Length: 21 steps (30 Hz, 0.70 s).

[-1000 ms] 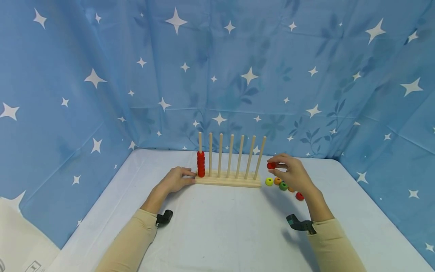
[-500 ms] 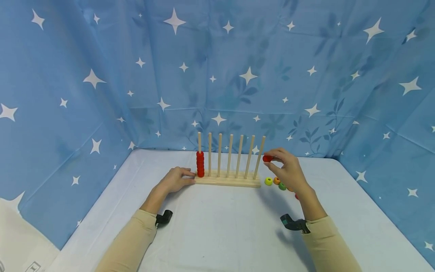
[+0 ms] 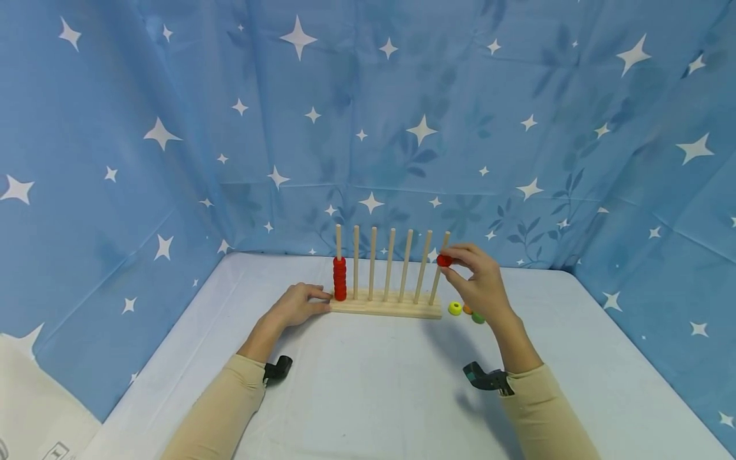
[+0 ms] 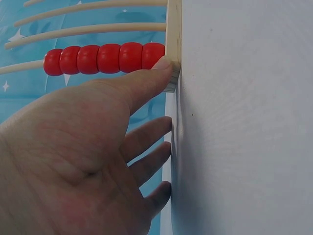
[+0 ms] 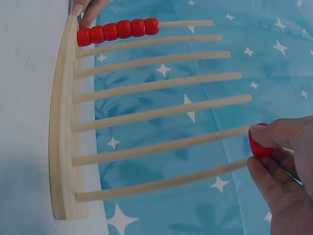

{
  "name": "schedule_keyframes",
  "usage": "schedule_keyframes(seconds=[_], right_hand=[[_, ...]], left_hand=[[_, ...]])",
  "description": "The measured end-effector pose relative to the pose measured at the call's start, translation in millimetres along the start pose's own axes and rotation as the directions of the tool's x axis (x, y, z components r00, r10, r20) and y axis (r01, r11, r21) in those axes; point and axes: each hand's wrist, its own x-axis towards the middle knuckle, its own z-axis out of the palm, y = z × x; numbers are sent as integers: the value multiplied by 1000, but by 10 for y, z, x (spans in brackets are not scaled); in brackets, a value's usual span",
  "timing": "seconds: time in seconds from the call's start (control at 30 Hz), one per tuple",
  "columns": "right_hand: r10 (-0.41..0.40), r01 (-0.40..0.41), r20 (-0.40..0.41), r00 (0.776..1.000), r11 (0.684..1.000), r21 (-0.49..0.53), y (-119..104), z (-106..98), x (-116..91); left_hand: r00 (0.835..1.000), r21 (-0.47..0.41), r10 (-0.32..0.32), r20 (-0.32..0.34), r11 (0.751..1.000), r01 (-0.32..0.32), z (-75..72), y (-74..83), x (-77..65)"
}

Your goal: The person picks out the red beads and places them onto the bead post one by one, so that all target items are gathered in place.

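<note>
A wooden peg rack point(image 3: 386, 309) with several upright pegs stands on the table. Several red beads point(image 3: 340, 279) are stacked on its leftmost peg. At the rack's left end, my left hand point(image 3: 294, 304) holds the base, the thumb point(image 4: 146, 78) lying on its corner below the beads. My right hand point(image 3: 480, 281) pinches a single red bead point(image 3: 444, 260) between thumb and fingers, near the upper part of the rightmost peg. In the right wrist view this bead point(image 5: 260, 140) overlaps the area by the tips of the last two pegs.
Right of the rack lie a yellow bead point(image 3: 455, 308), an orange bead point(image 3: 467, 309) and a green bead point(image 3: 478, 317), partly covered by my right hand. A blue star-patterned curtain point(image 3: 368, 128) hangs behind the white table point(image 3: 368, 383).
My right hand has moved left and slightly up with the red bead, from beside the rack to the rightmost peg. My left hand stays at the rack's left end.
</note>
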Motion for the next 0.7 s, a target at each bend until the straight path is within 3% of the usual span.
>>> schedule_keyframes(seconds=[0.17, 0.7], right_hand=[[-21, 22, -16, 1000, 1000, 19, -38, 51, 39], [13, -11, -27, 1000, 997, 76, -150, 173, 116]], left_hand=[[1000, -1, 0, -2, 1000, 0, 4, -8, 6], [1000, 7, 14, -5, 1000, -14, 2, -9, -8]])
